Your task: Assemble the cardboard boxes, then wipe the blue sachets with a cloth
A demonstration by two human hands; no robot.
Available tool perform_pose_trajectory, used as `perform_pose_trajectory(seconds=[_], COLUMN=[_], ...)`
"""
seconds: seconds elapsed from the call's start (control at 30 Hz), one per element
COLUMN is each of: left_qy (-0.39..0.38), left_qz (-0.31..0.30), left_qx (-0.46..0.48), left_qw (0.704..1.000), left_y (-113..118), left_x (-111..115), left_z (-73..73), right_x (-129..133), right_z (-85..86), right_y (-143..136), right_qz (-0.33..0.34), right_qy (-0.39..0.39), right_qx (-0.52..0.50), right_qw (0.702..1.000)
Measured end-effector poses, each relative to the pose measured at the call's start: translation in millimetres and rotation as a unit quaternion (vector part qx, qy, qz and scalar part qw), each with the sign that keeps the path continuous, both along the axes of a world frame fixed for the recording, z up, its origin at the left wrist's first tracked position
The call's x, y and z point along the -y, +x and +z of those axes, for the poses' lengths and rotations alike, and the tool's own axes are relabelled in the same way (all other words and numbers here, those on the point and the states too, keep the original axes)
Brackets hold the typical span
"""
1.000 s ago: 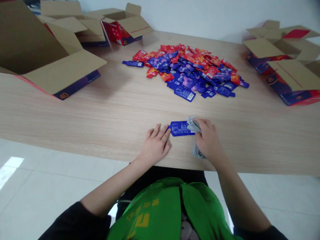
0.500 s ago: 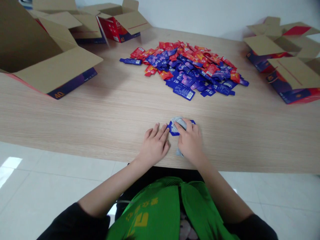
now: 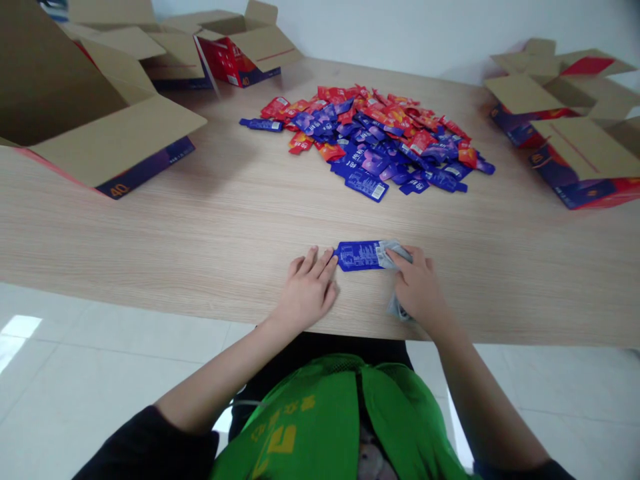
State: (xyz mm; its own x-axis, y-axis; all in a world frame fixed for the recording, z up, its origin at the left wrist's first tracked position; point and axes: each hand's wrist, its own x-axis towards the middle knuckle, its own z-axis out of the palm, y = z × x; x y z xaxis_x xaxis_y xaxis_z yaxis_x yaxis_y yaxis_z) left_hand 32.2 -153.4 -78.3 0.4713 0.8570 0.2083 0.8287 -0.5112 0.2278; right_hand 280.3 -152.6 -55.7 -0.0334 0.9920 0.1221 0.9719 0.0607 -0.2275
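Note:
A blue printed packet point(image 3: 361, 256) lies flat on the table, its narrow end pointing left. The fingertips of my left hand point(image 3: 307, 290) touch that narrow end, with the fingers stretched out on the tabletop. My right hand point(image 3: 421, 283) grips a grey cloth point(image 3: 397, 248) and presses it on the packet's right end, which it covers. Part of the cloth hangs out below the right palm onto the table. White print and a barcode show on the packet's upper face.
Beyond my hands, red and blue packets point(image 3: 373, 140) lie heaped on the wooden table point(image 3: 225, 220). Open cardboard boxes stand at the left point(image 3: 120, 140), the back left point(image 3: 245, 47) and the right point(image 3: 580, 147). A wall point(image 3: 390, 40) rises behind the table.
My right hand has slid the cloth to the right along the packet, uncovering its printed middle. The left hand has stayed at the narrow end.

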Motion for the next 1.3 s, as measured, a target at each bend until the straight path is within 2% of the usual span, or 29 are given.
perform_pose_trajectory(seconds=[0.1,0.2,0.33,0.43,0.8,1.07,1.3], left_qy=[0.0,-0.002,-0.005,-0.008,-0.009,-0.006,-0.002], left_qz=[0.0,0.0,0.001,-0.001,0.003,0.004,0.002], left_qx=[-0.003,-0.007,-0.013,-0.014,-0.004,0.004,0.003], left_qw=[1.0,1.0,1.0,1.0,1.0,1.0,1.0], left_y=[0,1,1,1,1,2,1], left_x=[0,0,0,0,1,0,1], left_z=[0.3,1.1,2.3,1.9,1.7,2.8,0.9], right_x=[-3,-7,-11,-12,0,2,-7], right_z=[9.9,14.5,8.7,2.3,-0.7,3.1,10.5], right_y=[-8,-34,-70,-78,-47,-18,3], right_qz=[0.003,0.045,0.114,0.127,0.027,0.012,0.044], right_qy=[0.041,0.063,0.032,0.01,0.03,-0.01,-0.032], right_qx=[-0.033,-0.062,-0.035,0.008,0.023,0.047,0.037], right_qw=[0.999,0.995,0.992,0.992,0.999,0.999,0.998])
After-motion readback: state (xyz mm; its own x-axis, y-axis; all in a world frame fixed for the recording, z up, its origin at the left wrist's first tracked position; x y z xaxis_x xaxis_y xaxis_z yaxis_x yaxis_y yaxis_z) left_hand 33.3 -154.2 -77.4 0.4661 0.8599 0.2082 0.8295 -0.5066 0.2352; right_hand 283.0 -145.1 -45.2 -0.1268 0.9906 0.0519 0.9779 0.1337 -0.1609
